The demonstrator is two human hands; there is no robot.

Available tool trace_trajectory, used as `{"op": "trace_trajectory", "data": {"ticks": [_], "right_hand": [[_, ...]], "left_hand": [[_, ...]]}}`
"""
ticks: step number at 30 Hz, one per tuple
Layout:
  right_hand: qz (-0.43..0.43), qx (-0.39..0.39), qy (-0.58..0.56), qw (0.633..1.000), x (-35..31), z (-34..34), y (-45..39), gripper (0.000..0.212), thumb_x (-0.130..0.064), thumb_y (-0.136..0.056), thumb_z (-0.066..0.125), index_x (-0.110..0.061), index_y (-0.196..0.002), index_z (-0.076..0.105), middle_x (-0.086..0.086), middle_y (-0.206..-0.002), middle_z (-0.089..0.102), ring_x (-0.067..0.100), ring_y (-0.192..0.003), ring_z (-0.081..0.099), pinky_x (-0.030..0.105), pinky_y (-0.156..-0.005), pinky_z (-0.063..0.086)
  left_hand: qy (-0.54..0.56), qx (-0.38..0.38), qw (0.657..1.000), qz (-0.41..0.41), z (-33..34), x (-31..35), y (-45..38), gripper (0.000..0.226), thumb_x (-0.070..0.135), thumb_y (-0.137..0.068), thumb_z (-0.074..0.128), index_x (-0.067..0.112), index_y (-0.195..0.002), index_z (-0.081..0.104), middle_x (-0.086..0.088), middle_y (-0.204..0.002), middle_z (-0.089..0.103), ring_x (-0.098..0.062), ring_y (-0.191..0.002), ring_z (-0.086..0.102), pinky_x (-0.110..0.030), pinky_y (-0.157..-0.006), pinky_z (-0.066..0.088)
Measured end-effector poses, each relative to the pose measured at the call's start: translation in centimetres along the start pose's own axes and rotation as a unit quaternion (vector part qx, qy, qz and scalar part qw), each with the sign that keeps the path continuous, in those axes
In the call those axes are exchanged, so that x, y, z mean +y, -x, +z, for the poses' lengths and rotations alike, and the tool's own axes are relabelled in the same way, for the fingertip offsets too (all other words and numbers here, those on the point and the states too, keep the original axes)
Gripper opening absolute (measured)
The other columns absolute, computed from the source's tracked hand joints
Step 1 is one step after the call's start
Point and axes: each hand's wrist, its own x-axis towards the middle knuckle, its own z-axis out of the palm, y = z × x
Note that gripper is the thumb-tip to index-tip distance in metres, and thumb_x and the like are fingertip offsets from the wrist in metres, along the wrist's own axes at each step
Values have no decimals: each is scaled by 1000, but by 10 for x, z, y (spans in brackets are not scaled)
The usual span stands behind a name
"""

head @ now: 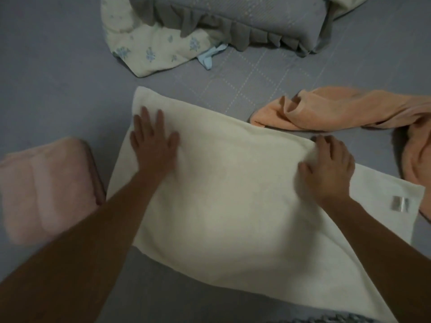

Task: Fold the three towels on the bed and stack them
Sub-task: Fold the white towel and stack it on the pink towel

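A cream towel (233, 206) lies spread on the grey bed, its upper layer folded over a lower one that shows at the right with a small label. My left hand (152, 141) presses flat on its far left part, fingers apart. My right hand (326, 169) rests on the folded edge at the right, fingers curled on the cloth; whether it pinches the edge is unclear. A pink towel (46, 187) sits folded at the left. An orange towel (349, 113) lies crumpled at the right.
The grey quilted bed cover (58, 78) fills the view. A grey pillow with a ruffled edge (233, 22) lies at the far side on a pale flowered cloth (151, 50). A light blue scrap (210, 57) lies beside them.
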Motion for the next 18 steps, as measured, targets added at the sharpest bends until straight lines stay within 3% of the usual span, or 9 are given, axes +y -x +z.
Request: {"op": "trace_trajectory", "data": {"ticks": [2,4,7,11,13,15,16,18], "right_hand": [[37,-20,-8,999,27,3,23,75,-35,-83,54,-15,-148,21,15,-158,19,37,-146,14,54,-116,13],[80,-45,-30,995,57,2,46,78,-43,-84,43,-11,-150,15,19,-160,12,39,-147,11,56,-117,15],[108,-59,-44,991,98,-9,78,79,-44,-83,37,3,-146,30,31,-152,24,46,-140,25,55,-111,28],[182,-104,-44,977,158,-30,111,63,-36,-93,51,-6,-146,32,22,-156,22,42,-140,25,53,-112,26],[219,-67,-102,968,184,-37,119,42,-34,-91,56,-5,-121,52,23,-133,47,41,-121,45,48,-97,40],[260,-24,-184,948,198,-47,120,28,-36,-83,54,-8,-83,50,18,-90,55,33,-85,55,38,-72,41],[279,-25,-227,933,203,-50,118,30,-37,-81,52,-7,-80,48,18,-81,51,32,-76,53,36,-68,41],[311,-55,-294,902,214,-55,111,39,-34,-84,54,3,-96,53,26,-89,56,40,-83,57,44,-77,49]], "left_hand": [[-27,-38,998,39,19,10,46,66,47,-98,40,21,-155,19,-16,-163,8,-38,-149,9,-56,-116,8],[-44,-56,997,40,32,15,89,67,50,-97,33,21,-155,17,-16,-163,11,-38,-149,12,-58,-116,11],[-66,-66,995,20,42,7,143,70,52,-94,28,20,-156,14,-17,-162,11,-41,-148,14,-61,-115,15],[-84,-74,994,13,49,20,210,70,43,-91,33,17,-155,19,-22,-161,13,-47,-145,17,-66,-112,16],[-81,-73,994,16,50,48,238,70,32,-87,38,13,-153,25,-24,-159,17,-48,-144,21,-65,-110,21],[-56,-77,995,43,52,87,266,73,19,-80,53,11,-150,34,-24,-158,22,-47,-142,26,-63,-108,26],[-42,-86,994,61,55,110,281,77,13,-75,61,12,-148,38,-23,-157,25,-45,-142,28,-62,-108,28],[-14,-127,987,97,64,159,318,84,11,-71,70,21,-148,39,-18,-159,23,-41,-144,26,-60,-110,28]]}}
